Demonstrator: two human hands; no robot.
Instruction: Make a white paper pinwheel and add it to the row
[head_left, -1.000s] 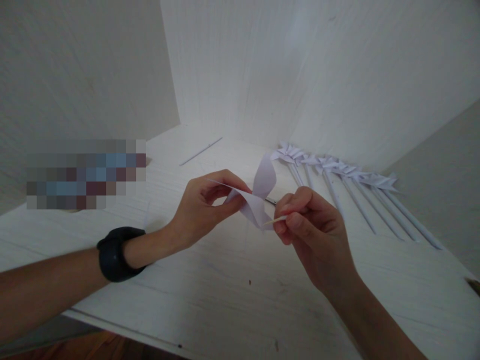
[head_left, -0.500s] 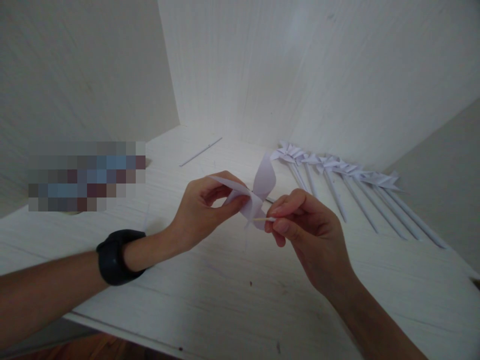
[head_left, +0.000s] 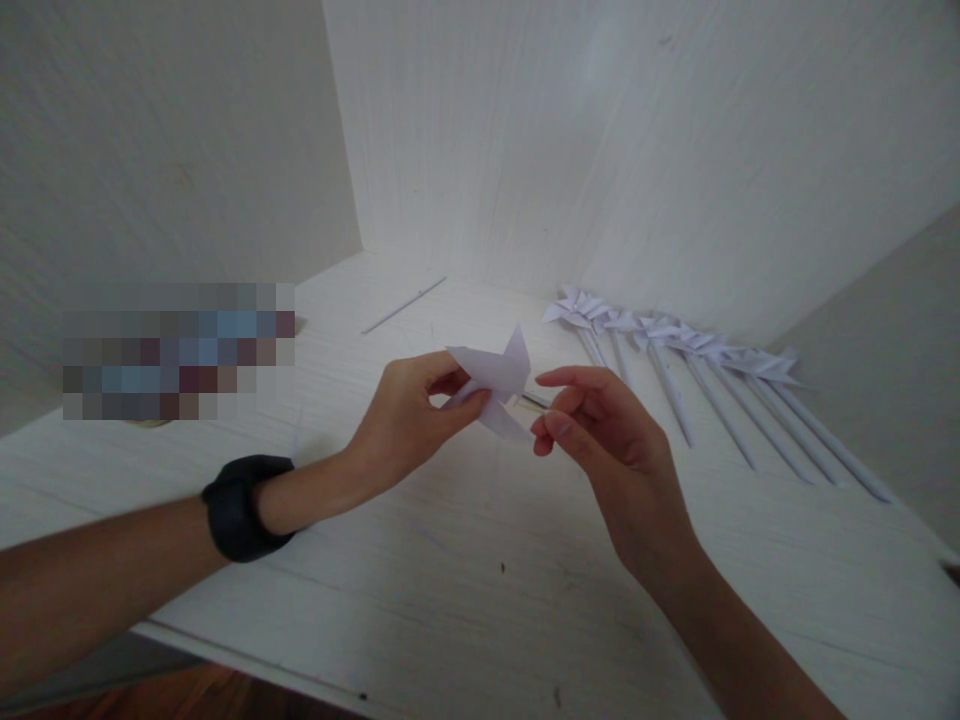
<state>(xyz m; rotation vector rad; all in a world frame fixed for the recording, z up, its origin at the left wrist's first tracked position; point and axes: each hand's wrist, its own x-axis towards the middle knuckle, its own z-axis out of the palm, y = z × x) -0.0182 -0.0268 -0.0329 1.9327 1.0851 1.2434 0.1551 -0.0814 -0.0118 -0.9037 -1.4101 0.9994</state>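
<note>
A white table (head_left: 465,600) fills the near and middle ground, boxed in by pale walls on the left and far side. On its far right lies a row of finished paper pinwheels (head_left: 675,345) on rolled paper sticks, side by side, and a single thin stick (head_left: 403,304) lies well apart toward the far left. Above the middle of the table, the left hand (head_left: 409,420), with a dark band (head_left: 240,505) on its wrist, pinches a folded white paper pinwheel head (head_left: 495,380) between thumb and fingers. The right hand (head_left: 600,440) sits just right of the paper, thumb and forefinger nearly closed; whether they grip anything cannot be told. Judging by the pose, the folded tips want holding firmly at the centre, with the paper kept flat and steady so the layers stay aligned.
</note>
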